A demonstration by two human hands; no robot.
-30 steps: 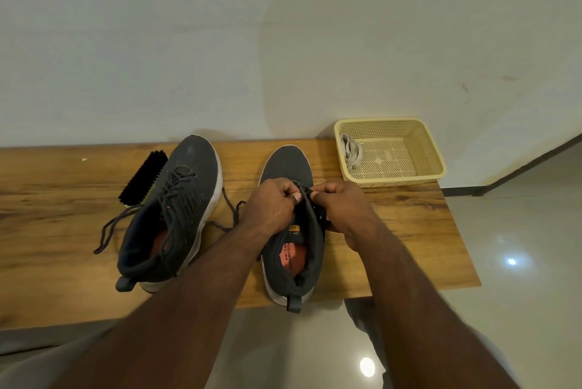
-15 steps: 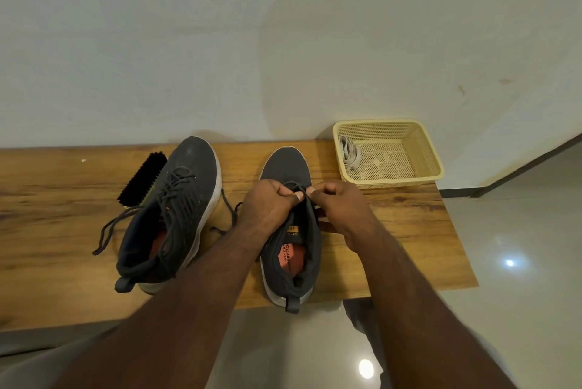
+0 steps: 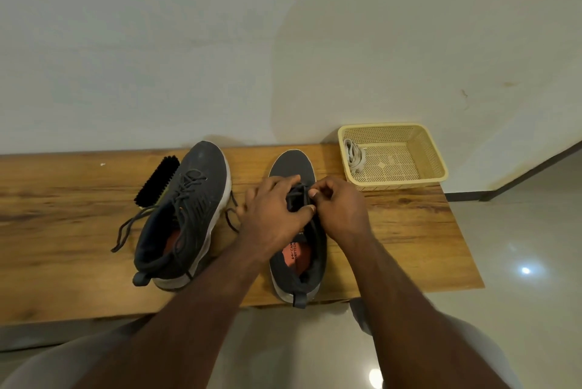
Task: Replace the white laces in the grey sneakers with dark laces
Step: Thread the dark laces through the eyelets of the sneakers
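Right fingers: the right hand (image 3: 341,210) has its fingertips curled in, pinching the dark lace (image 3: 297,196) over the eyelets
Left fingers: the left hand (image 3: 274,215) has thumb and fingers closed round the tongue and lace of the same shoe
Right shoe (image 3: 291,168): under both hands on the wooden bench (image 3: 409,231), long axis running front to back, toe toward the wall, heel tab at the near edge
Left shoe (image 3: 189,215): just beside it, already strung with dark lace, toe toward the wall and angled a little right, loose lace ends trailing on the bench
Brush (image 3: 157,180): black bristles, touching the left shoe's far side
Basket (image 3: 437,155): cream plastic, at the bench's far right corner, holding a bundle of white laces (image 3: 354,155) against its left wall
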